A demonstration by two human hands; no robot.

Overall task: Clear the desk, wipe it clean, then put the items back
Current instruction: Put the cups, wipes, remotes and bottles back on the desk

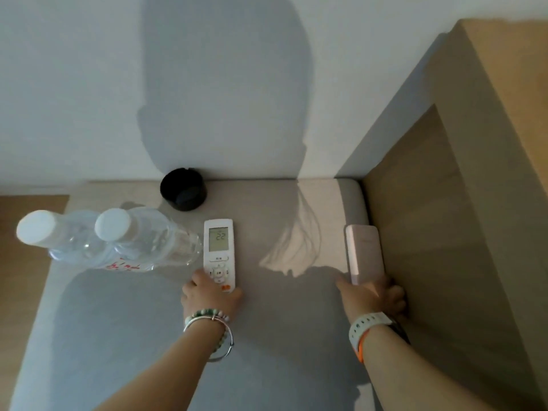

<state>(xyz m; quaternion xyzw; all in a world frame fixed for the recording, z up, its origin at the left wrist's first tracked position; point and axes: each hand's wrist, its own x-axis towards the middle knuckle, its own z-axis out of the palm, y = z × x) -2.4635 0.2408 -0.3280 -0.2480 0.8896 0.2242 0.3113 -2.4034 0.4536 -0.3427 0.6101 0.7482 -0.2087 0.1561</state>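
Tabletop (296, 345): grey, rounded far corner, fills the lower centre of the frame. No cloth in view.

Panel (444, 247): wooden, upright, right of frame, meets the tabletop's right edge.

Left bottle (68, 241) and right bottle (154, 244): clear, white caps, standing side by side at middle left. Red writing on the right one.

Ashtray (183, 189): black, round, at the far edge against the wall, centre left.

Remote (218, 250): white, display lit, flat on the tabletop just right of the right bottle.

Case (364, 250): pink, oblong, flat on the tabletop, close beside the panel.

Left hand (210, 295): laid over the remote's near end, thumb and fingers curled round its sides.

Right hand (373, 295): gripping the case's near end, fingers curled down between case and panel.

Step, as judged: both hands on items that rest on the tabletop, so either lifting off to clear or setting back; cannot tell which.

Next move, if clearing: lift both straight up, remote kept off the right bottle, case eased away from the panel. If returning: simply let go.
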